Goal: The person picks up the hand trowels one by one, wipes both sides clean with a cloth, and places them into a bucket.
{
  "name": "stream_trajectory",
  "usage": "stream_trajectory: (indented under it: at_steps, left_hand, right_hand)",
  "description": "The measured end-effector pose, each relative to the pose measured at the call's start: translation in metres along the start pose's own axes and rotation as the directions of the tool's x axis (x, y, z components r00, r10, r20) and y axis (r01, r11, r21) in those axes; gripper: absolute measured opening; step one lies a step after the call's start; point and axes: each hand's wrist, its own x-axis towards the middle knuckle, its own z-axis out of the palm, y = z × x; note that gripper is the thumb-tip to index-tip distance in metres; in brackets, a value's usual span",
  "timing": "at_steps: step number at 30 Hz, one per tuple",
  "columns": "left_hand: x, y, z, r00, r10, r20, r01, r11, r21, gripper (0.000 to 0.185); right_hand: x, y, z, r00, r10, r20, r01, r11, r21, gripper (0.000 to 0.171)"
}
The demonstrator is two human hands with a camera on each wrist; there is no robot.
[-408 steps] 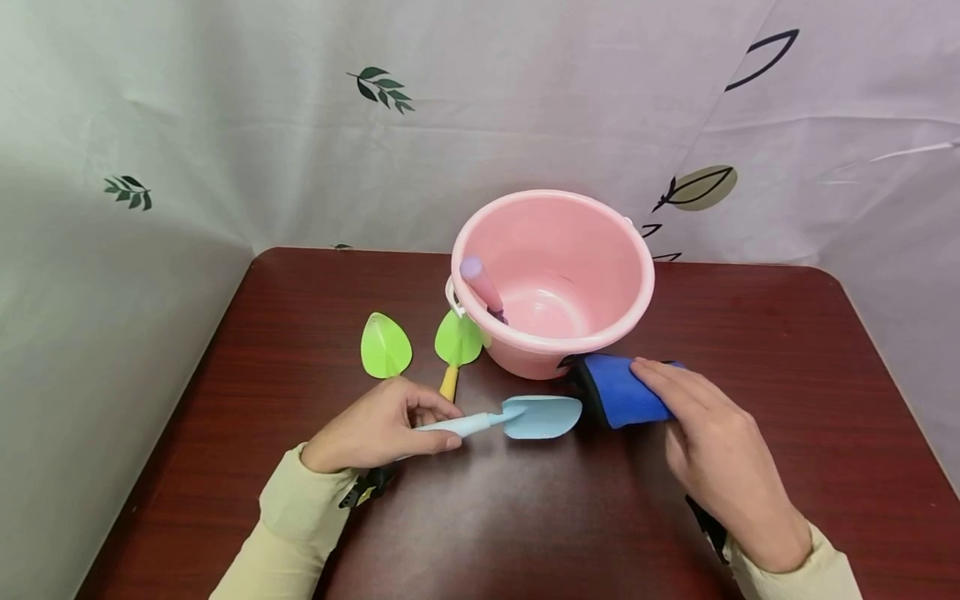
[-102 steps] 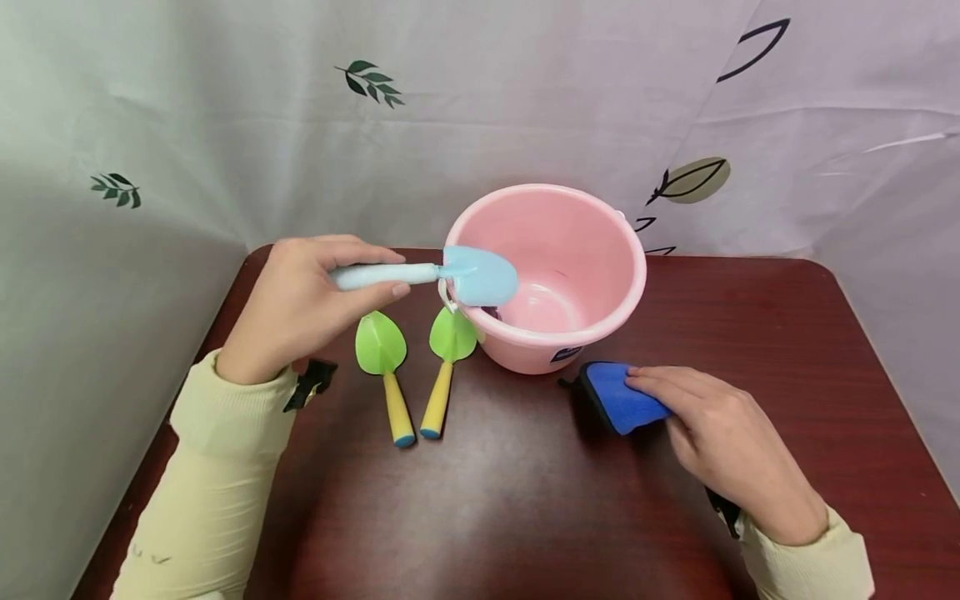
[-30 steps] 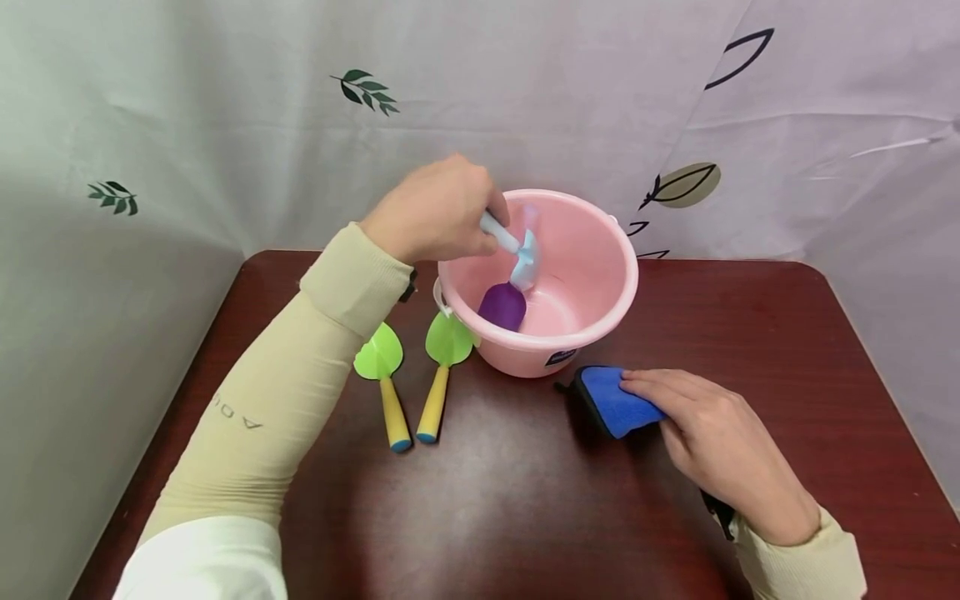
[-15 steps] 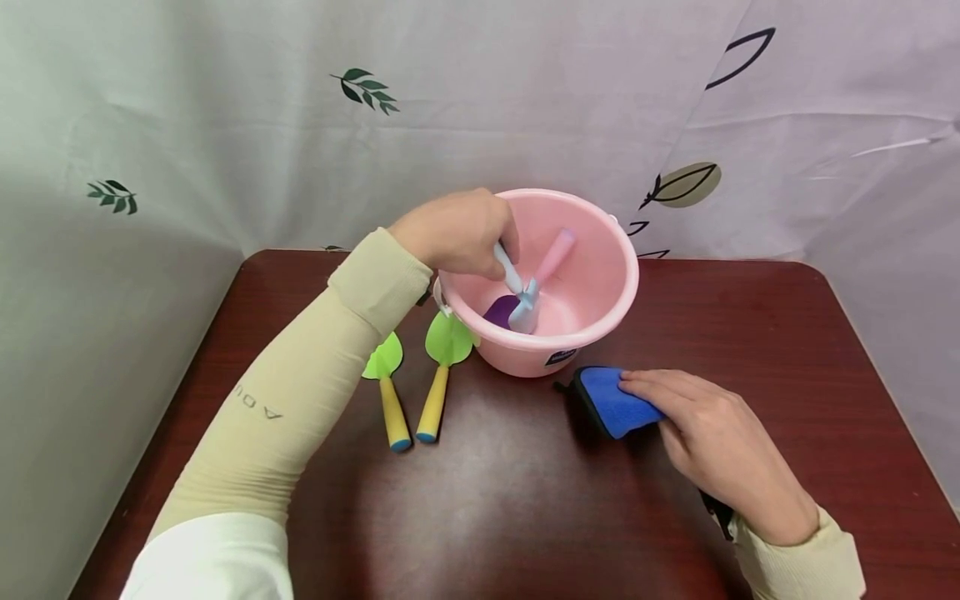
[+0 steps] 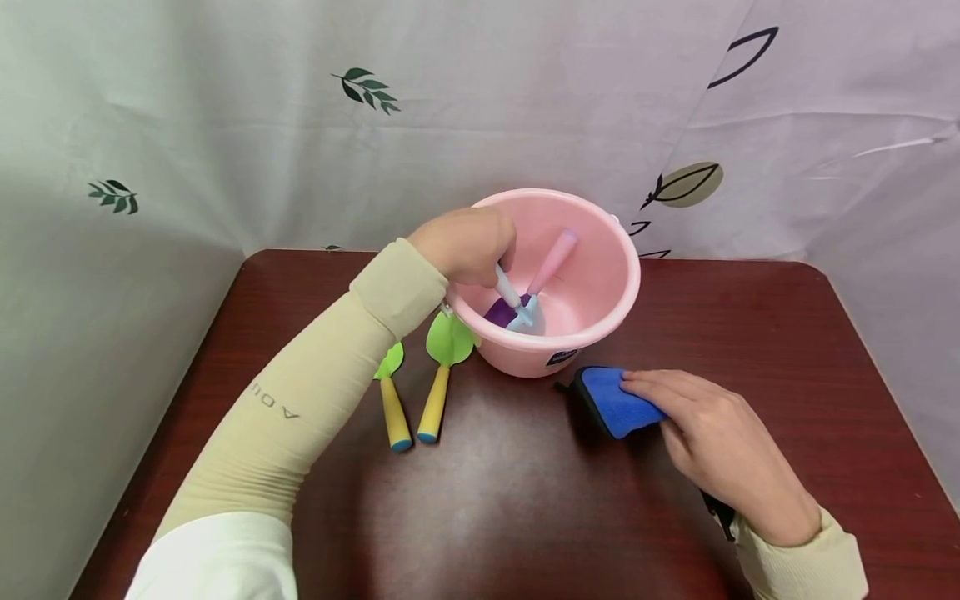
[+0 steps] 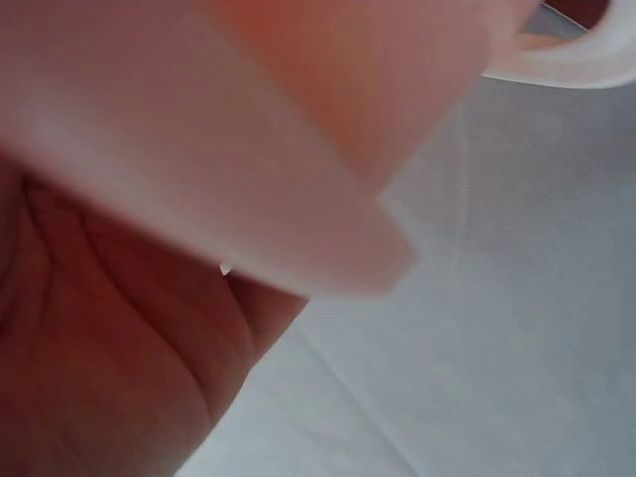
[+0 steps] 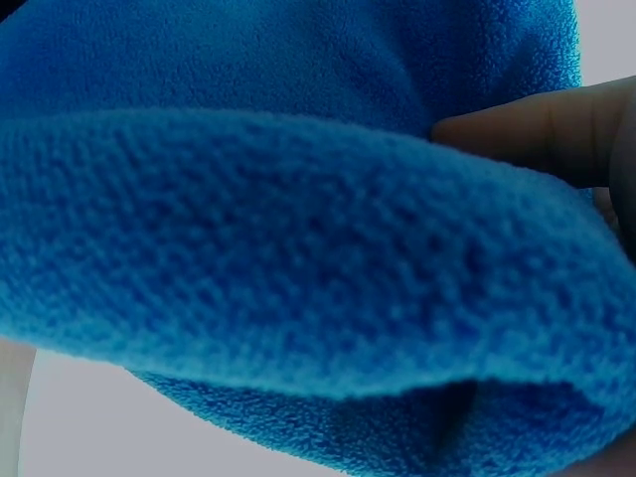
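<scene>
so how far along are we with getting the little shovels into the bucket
Done: the purple shovel with the pink handle already lies in the pink bucket. In hand: the left hand grips the light blue shovel, its blade down inside the bucket, not released. Left: two green shovels with yellow handles lie on the table beside the bucket. The right hand rests on a blue cloth.

Pink bucket (image 5: 592,333), blue cloth (image 5: 615,404), leaf-printed white curtain (image 5: 225,100).

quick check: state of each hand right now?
Left hand: grips the light blue shovel by its handle, blade down inside the pink bucket.
Right hand: straight fingers rest on the blue cloth, open.
</scene>
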Motion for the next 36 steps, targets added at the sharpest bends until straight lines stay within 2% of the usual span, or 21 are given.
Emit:
stream_trajectory:
  at_steps: [4,10,13,16,18,20,22,24,27,30,33,36]
  left_hand:
    - [-0.001,0.0,0.001,1.0,-0.011,0.002,0.011,1.0,0.0,0.011]
    - [-0.011,-0.004,-0.004,1.0,-0.009,-0.017,0.008,0.997,-0.072,0.027]
    - [-0.023,-0.008,-0.011,0.998,-0.012,-0.063,0.006,0.996,-0.092,0.033]
    - [-0.039,-0.015,-0.018,0.989,-0.017,-0.149,0.0,0.994,-0.111,0.035]
    - [-0.052,-0.019,-0.02,0.971,-0.015,-0.24,-0.013,0.993,-0.117,0.034]
    - [-0.066,-0.023,-0.021,0.943,-0.038,-0.329,-0.008,0.991,-0.137,0.033]
    - [-0.082,-0.026,-0.019,0.912,-0.091,-0.399,0.027,0.986,-0.164,0.033]
    - [-0.097,-0.029,-0.012,0.883,-0.159,-0.442,0.076,0.977,-0.198,0.032]
    - [-0.119,-0.033,0.003,0.85,-0.27,-0.452,0.171,0.954,-0.247,0.033]
    - [-0.135,-0.038,0.026,0.828,-0.354,-0.434,0.249,0.927,-0.281,0.033]
    - [-0.148,-0.043,0.048,0.81,-0.432,-0.396,0.314,0.891,-0.328,0.036]
    - [-0.162,-0.048,0.068,0.785,-0.505,-0.359,0.372,0.847,-0.379,0.039]
  right_hand:
    - [0.0,-0.001,-0.001,1.0,0.001,0.0,-0.001,1.0,-0.001,0.044]
    - [0.0,-0.001,-0.001,1.0,0.005,0.003,-0.005,1.0,-0.007,0.044]
    - [0.0,-0.001,-0.002,1.0,0.008,0.004,-0.008,1.0,-0.008,0.044]
    - [0.0,-0.001,-0.003,1.0,0.01,0.001,-0.01,1.0,-0.009,0.044]
    - [-0.001,-0.001,-0.003,1.0,0.013,-0.002,-0.013,1.0,-0.008,0.044]
    - [-0.001,-0.001,-0.003,1.0,0.014,-0.005,-0.014,1.0,-0.01,0.044]
    - [-0.002,-0.001,-0.003,1.0,0.015,-0.009,-0.015,1.0,-0.012,0.045]
    - [-0.002,-0.001,-0.003,1.0,0.018,-0.009,-0.018,1.0,-0.013,0.045]
    - [-0.002,-0.001,-0.004,1.0,0.02,-0.007,-0.02,1.0,-0.015,0.045]
    - [-0.002,0.0,-0.004,1.0,0.022,-0.002,-0.022,1.0,-0.014,0.045]
    - [-0.002,0.0,-0.004,1.0,0.022,0.0,-0.022,1.0,-0.013,0.045]
    - [-0.002,0.0,-0.004,1.0,0.02,0.0,-0.02,1.0,-0.009,0.045]
